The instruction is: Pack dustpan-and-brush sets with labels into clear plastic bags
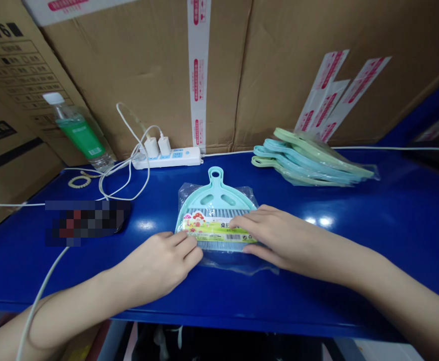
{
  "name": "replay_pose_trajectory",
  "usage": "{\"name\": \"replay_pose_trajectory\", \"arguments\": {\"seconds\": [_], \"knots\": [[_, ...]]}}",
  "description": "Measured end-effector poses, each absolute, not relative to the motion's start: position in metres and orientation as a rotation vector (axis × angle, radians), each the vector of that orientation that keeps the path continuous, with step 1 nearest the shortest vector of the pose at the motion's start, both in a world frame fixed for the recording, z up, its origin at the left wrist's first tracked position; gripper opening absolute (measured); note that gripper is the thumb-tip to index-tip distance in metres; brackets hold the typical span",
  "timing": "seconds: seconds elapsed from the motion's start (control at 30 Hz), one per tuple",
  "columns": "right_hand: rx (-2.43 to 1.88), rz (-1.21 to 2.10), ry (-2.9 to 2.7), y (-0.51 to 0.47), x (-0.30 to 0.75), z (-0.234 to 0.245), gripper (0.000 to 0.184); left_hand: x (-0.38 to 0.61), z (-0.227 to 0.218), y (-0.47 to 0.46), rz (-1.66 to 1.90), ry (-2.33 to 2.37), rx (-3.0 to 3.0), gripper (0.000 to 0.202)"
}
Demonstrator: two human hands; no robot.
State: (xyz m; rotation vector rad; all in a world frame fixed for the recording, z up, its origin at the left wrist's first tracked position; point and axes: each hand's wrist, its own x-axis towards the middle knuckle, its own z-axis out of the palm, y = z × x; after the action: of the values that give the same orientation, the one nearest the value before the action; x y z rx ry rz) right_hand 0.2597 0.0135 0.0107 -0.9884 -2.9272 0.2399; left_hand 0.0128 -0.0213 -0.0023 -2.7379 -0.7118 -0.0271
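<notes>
A mint-green mini dustpan and brush set (214, 201) lies in a clear plastic bag on the blue shelf (354, 240), handle pointing away from me. A yellow-green label card (219, 231) crosses its lower part. My left hand (162, 263) rests at the bag's lower left corner, fingers curled and pinching the plastic edge. My right hand (275, 233) lies over the label's right end, fingers pressed together on the bag.
A stack of bagged mint and green dustpan sets (309, 160) sits at the back right. A white power strip (168, 158) with chargers and cables, a green-labelled bottle (78, 133), a bead bracelet (79, 182) and a blurred dark object (86, 220) stand left. Cardboard boxes (279, 65) wall the back.
</notes>
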Motion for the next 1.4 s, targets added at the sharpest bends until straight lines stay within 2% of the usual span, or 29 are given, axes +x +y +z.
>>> {"name": "replay_pose_trajectory", "arguments": {"seconds": [1.4], "knots": [[-0.946,0.130,-2.898,0.0114,0.2598,0.0081,0.018,0.0126,-0.0024,-0.0208,-0.022,-0.712,-2.747,0.011]]}}
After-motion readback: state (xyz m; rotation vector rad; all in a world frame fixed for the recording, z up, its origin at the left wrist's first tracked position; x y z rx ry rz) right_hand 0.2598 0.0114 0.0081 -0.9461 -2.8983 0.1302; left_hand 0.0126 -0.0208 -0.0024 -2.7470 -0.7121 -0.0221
